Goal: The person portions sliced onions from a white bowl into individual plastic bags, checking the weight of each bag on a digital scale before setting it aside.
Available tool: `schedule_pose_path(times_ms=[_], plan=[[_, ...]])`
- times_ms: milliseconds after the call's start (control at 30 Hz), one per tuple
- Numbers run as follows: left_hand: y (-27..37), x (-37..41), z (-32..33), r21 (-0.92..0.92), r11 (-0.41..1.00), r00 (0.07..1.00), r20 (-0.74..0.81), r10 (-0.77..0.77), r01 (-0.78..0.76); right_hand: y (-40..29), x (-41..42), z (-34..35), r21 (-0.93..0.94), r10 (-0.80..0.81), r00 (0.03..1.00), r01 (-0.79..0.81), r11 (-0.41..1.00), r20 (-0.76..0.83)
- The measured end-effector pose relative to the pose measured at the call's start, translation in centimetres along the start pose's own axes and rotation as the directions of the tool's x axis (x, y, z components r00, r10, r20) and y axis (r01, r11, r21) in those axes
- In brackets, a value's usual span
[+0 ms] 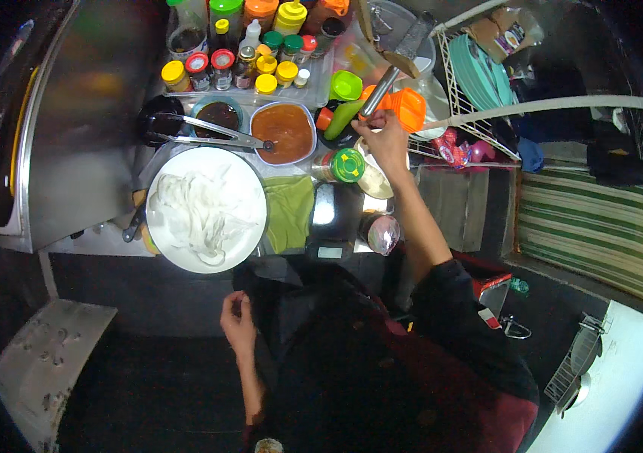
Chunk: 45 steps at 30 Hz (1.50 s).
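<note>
My right hand reaches over the far right of the counter, its bunched fingertips at the handle end of a metal spatula. Whether they grip it cannot be told. Under that hand is a pale bowl with whitish food, beside a green-lidded jar. A long green vegetable lies just left of the fingers. Low in front of my body, my left hand is loosely curled, with a gap between thumb and fingers and nothing visible in it. Beyond it, a large white plate carries white strips of food.
Metal tongs lie across a dark sauce bowl and a tub of reddish-brown sauce. A green cloth, a kitchen scale and a plastic-covered cup line the front. Orange containers and a wire rack stand right.
</note>
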State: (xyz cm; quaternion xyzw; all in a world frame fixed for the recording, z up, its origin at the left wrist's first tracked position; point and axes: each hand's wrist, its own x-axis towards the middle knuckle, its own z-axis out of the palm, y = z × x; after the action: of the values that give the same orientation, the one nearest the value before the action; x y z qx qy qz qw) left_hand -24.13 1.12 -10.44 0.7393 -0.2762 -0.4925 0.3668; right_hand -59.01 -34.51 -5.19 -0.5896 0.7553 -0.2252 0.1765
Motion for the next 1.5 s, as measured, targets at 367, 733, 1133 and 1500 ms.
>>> schedule_pose_path(times_ms=[367, 733, 1133, 1500], plan=[[-1.9, -2.4, -0.6, -0.038, 0.996, 0.994, -0.078, -0.082, 0.079, -0.2, 2.3, 5.0, 0.209, 0.121, 0.987, -0.097, 0.973, -0.106], [-2.1, -2.9, -0.9, -0.021, 0.996, 0.992, -0.091, -0.083, 0.081, 1.4, 1.3, 4.2, 0.674, 0.08, 0.997, -0.055, 0.736, -0.006], [-1.1, -2.6, -1.3, -0.001, 0.997, 0.994, -0.076, -0.082, 0.083, 3.9, -1.5, 1.4, 0.47, -0.062, 0.998, 0.066, 0.88, -0.023], [-2.1, -2.7, -1.1, -0.025, 0.996, 0.994, -0.059, -0.09, 0.089, 3.1, -1.8, 0.5, 0.557, -0.044, 0.999, 0.051, 0.829, -0.026]])
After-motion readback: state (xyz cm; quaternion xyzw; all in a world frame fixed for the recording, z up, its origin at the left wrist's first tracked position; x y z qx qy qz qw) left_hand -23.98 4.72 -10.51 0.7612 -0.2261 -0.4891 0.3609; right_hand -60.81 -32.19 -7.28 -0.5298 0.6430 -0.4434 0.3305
